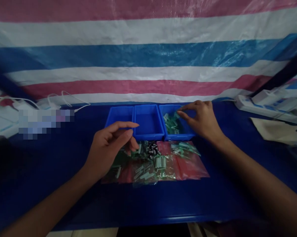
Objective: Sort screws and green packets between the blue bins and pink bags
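My right hand point(201, 119) reaches over the right-hand blue tray point(180, 136), thumb and forefinger closed in a pinch. At their tips is the edge of a greenish see-through plastic bag; whether they grip it is unclear. Small clear bags point(171, 123) with pale pieces inside lie in that tray. My left hand point(108, 144) hovers over the left end of a row of bags, forefinger stretched out and a gap between it and the thumb. Nothing shows in it. Beneath lie bags of pale sticks point(145, 171), a bag of black-and-silver pieces point(153, 149) and red plastic sheets point(191, 167).
Two more blue trays, the middle one point(148, 123) and the left one point(120, 114), stand in line on the dark blue table point(173, 200). A white power strip point(257, 110) and brownish paper point(274, 130) lie right. White cables point(74, 100) run left, before a striped sheet point(148, 56).
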A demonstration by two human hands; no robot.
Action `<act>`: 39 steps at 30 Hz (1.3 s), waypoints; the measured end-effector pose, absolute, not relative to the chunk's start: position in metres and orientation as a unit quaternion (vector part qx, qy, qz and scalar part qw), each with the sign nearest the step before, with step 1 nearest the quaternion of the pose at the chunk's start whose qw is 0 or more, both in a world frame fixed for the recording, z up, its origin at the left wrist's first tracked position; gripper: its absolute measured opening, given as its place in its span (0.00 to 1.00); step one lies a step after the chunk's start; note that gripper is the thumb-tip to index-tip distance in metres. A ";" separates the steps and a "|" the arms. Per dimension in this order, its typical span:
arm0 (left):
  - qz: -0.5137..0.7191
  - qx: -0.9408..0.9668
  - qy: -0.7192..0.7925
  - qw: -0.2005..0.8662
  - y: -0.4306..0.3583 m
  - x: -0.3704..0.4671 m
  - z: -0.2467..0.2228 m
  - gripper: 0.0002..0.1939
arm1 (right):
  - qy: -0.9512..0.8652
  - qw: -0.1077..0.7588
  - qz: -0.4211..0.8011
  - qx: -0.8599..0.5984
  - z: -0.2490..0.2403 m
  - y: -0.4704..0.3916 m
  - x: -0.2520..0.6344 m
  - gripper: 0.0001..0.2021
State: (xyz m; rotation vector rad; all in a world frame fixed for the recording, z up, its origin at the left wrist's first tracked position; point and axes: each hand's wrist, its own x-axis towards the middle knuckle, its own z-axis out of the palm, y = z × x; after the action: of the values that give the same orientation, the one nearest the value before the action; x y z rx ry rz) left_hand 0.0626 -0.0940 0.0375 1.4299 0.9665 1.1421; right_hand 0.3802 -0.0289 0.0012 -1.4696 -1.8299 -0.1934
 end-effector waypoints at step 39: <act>0.476 0.624 0.401 0.472 -0.098 0.063 0.045 0.06 | -0.830 0.217 -0.104 -0.504 0.019 -0.077 0.376 0.35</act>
State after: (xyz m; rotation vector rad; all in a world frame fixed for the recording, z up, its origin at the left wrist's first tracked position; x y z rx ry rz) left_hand 0.0627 -0.0978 0.0455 1.5283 0.9827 1.1648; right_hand 0.3765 -0.0772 0.0193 -1.3961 -2.2987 -0.2889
